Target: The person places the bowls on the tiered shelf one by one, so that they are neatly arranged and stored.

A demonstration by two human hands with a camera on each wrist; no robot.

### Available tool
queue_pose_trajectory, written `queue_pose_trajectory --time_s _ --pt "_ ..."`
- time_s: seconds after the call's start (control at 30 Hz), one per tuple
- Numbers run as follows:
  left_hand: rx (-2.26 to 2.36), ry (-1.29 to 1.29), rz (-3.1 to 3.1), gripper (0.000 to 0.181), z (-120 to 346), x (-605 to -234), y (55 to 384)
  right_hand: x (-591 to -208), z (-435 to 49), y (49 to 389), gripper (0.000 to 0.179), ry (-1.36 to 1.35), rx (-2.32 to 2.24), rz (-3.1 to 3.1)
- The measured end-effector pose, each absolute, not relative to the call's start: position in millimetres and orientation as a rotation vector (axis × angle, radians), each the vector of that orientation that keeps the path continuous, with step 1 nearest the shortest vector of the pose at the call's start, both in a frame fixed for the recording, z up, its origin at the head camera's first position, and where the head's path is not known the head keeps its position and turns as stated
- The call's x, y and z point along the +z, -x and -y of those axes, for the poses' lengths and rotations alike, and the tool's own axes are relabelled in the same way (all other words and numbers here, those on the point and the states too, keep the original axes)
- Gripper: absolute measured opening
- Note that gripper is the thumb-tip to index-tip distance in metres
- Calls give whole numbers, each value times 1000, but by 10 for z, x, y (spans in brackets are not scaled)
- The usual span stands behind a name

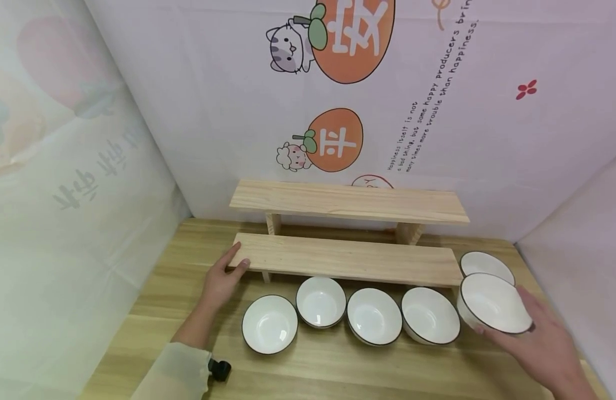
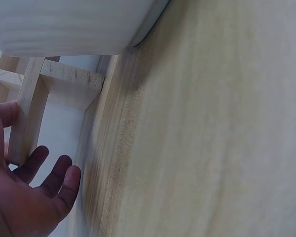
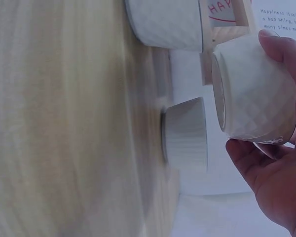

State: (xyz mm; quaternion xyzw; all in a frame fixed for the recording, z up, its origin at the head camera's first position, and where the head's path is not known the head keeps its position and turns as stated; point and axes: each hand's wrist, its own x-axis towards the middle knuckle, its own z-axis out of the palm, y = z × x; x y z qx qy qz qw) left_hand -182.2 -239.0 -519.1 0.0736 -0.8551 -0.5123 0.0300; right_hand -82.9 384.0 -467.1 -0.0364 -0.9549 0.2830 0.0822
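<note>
In the head view my left hand (image 1: 222,281) holds the left end of the lower board of a two-tier wooden shelf (image 1: 338,258). The left wrist view shows the thumb and fingers (image 2: 64,185) on either side of that board. At the right my right hand (image 1: 543,339) grips a white bowl (image 1: 495,303) with a dark rim. In the right wrist view this bowl (image 3: 256,89) is tilted above the table, its diamond-patterned outside showing. Another white bowl (image 1: 485,264) stands behind it, by the shelf's right end, partly hidden in the head view.
Several white bowls stand in a row before the shelf, from the leftmost bowl (image 1: 270,324) to the rightmost bowl (image 1: 430,315). The wooden table (image 1: 318,372) is bordered by a printed backdrop (image 1: 228,111) and pale side sheets. A small black object (image 1: 220,369) is at the left cuff.
</note>
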Motion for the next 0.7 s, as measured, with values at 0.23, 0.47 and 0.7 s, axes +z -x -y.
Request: queue_pose_trajectory --time_s 0.23,0.47,0.7 --pt "-1581 -232 2639 71 2391 -5197 1821 -4570 -3786 923 121 94 838 2845" --pt "-1602 -223 2617 71 2395 -5226 1829 -4456 -3711 983 122 77 858 2857" --pt "-1605 -231 2610 71 2400 -5243 1834 -4387 -3601 1054 121 52 884 2835"
